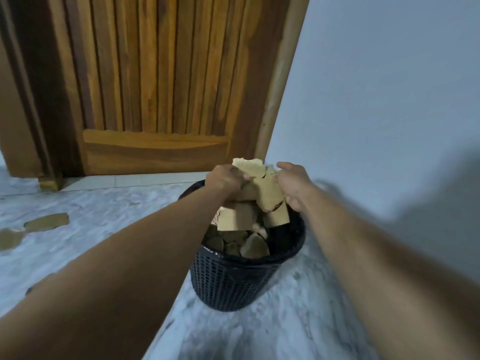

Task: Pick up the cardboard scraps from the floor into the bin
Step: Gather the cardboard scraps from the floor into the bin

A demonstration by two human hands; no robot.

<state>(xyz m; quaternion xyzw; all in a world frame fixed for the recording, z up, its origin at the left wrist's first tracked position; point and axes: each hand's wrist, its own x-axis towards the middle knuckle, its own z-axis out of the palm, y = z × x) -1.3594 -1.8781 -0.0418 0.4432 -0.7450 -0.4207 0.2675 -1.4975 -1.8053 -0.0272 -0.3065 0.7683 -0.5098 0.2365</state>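
Cardboard scraps (259,193): we see a bundle of tan pieces held between both hands, right above the bin's mouth; the lowest ends dip just inside the rim.
Left hand (225,178): grips the left side of the bundle, fingers curled round it and pressed together; fingertips are hidden behind the cardboard.
Right hand (292,185): holds the right side of the bundle, fingers curled against it and close together; we cannot tell where the thumb lies.
Bin (233,284): black, perforated wall, upright on the floor, near the wall and in front of the door.
Scraps in bin (253,246): we see more tan pieces piled inside, the heap reaching close to the rim, under the held bundle.
Floor scraps (48,221): one flat piece lies on the floor well to the left of the bin; we mark a second piece (9,239) at the left edge, just beside the first.
Floor (117,219): pale, marbled.
Door (155,87): wooden, vertical slats, behind the bin.
Wall (376,100): pale grey-blue, right of the door; we see a blurred shadow on it.
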